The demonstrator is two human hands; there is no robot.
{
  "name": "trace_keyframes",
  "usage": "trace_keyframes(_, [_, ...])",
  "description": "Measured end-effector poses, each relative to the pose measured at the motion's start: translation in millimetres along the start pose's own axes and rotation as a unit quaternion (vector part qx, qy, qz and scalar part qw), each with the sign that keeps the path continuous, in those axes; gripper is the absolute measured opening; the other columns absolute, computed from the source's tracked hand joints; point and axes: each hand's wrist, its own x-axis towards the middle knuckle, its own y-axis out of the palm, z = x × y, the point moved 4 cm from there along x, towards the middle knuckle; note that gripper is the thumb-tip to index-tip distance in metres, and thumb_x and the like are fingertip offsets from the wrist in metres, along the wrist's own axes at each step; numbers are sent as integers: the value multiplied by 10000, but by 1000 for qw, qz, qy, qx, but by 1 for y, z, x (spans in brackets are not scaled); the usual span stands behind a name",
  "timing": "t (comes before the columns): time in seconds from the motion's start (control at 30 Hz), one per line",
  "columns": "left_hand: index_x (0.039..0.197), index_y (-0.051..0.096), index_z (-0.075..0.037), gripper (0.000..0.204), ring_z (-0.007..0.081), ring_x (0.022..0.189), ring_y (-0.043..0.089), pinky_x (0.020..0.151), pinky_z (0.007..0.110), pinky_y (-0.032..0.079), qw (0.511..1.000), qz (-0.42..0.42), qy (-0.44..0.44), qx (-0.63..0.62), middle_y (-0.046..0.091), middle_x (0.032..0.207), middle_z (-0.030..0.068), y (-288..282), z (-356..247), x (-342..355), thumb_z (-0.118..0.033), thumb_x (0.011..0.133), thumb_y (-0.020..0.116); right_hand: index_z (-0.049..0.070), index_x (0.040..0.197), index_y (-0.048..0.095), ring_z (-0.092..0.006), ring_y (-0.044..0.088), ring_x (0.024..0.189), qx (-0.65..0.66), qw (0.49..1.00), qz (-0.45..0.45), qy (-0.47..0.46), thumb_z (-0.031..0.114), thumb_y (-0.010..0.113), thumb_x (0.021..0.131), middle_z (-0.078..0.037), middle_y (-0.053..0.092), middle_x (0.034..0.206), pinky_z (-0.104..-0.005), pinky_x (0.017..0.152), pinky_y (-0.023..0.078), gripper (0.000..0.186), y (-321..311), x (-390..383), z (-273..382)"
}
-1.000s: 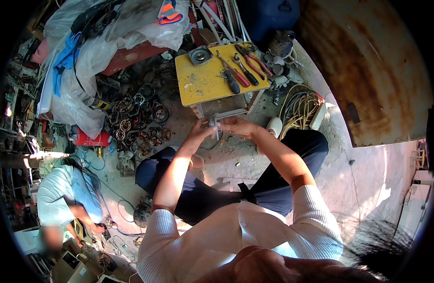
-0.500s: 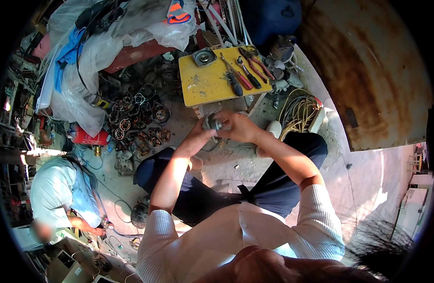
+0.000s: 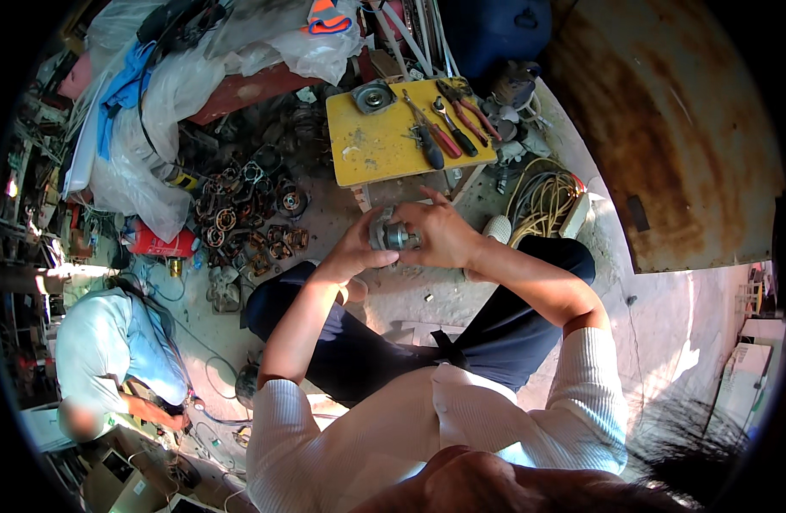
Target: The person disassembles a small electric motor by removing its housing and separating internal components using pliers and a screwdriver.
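Note:
Above my lap, between my two hands, is a round grey metal part with a short shaft [image 3: 399, 236]; it looks like a piece of a small motor. My left hand [image 3: 352, 248] wraps its left side, thumb along the lower edge. From the right, my right hand [image 3: 451, 236] grips the same part near its shaft, with the index finger raised off it. Just beyond my hands stands a low yellow table [image 3: 359, 158]. On it lie a square metal cover [image 3: 374, 97], a black-handled screwdriver [image 3: 431, 154], a ratchet wrench [image 3: 455, 126] and red-handled pliers [image 3: 478, 115].
Several ring-shaped motor parts [image 3: 239, 209] are heaped on the floor left of the table. A coiled yellow cable [image 3: 538, 205] lies right of it. A rusty metal sheet [image 3: 666, 128] stands at the right. Another person [image 3: 111, 350] bends over at the lower left, near cables.
Both hands have come slightly closer to me with the metal part, which now shows more of its shaft side. My right hand has turned and its index finger has lifted.

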Motion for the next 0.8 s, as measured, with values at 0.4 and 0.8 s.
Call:
trace_keyframes(0.4, [1487, 319, -79, 1029, 248, 1327, 457, 1103, 389, 372, 988, -23, 2, 151, 460, 1420, 116, 19, -9, -12, -209, 647, 898, 8, 1116, 632, -243, 687, 881, 291, 950, 55, 101, 275, 816, 748, -124, 705, 941, -355, 854, 522, 490, -5, -12, 0])
trace_keyframes(0.8, [1435, 351, -162, 1049, 343, 1333, 464, 1181, 446, 276, 895, -13, 45, 444, 504, 1380, 132, 60, -57, -40, -303, 576, 934, -22, 1055, 622, -296, 673, 815, 216, 956, 173, 101, 381, 714, 824, -186, 674, 855, -407, 743, 516, 474, -10, -28, 25])
